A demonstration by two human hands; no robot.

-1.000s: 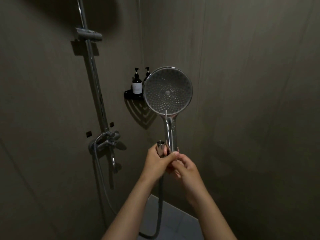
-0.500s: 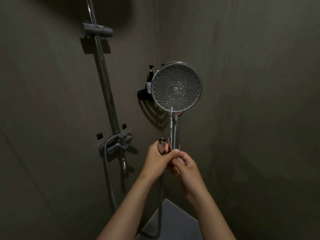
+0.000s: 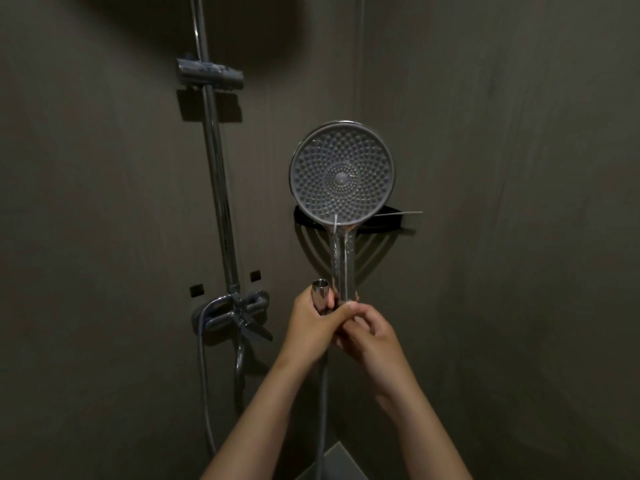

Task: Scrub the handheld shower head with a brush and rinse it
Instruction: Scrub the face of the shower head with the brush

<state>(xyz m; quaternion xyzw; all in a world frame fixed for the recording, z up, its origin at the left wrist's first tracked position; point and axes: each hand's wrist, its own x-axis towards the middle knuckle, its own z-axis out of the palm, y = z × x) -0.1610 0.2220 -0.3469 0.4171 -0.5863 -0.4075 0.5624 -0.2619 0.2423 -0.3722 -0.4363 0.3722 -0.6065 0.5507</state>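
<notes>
The chrome handheld shower head [image 3: 342,174] stands upright in front of me, its round nozzle face turned toward me. A thin line of water runs down its handle [image 3: 343,268]. My right hand [image 3: 372,336] grips the bottom of the handle. My left hand [image 3: 311,325] holds the metal hose connector [image 3: 321,295], which sits detached just left of the handle, its open end up. The hose [image 3: 322,410] hangs down from my left hand. No brush is in view.
On the left wall a chrome riser rail [image 3: 216,174] carries a slider bracket [image 3: 209,72] above the mixer valve [image 3: 235,311], where a second hose [image 3: 205,382] loops down. A black corner shelf [image 3: 388,221] sits behind the shower head. A pale floor tile [image 3: 341,464] shows below.
The view has shifted so the shower head and my hands sit further right and lower against the wall, now covering the shelf and its bottles. My grips have not changed.
</notes>
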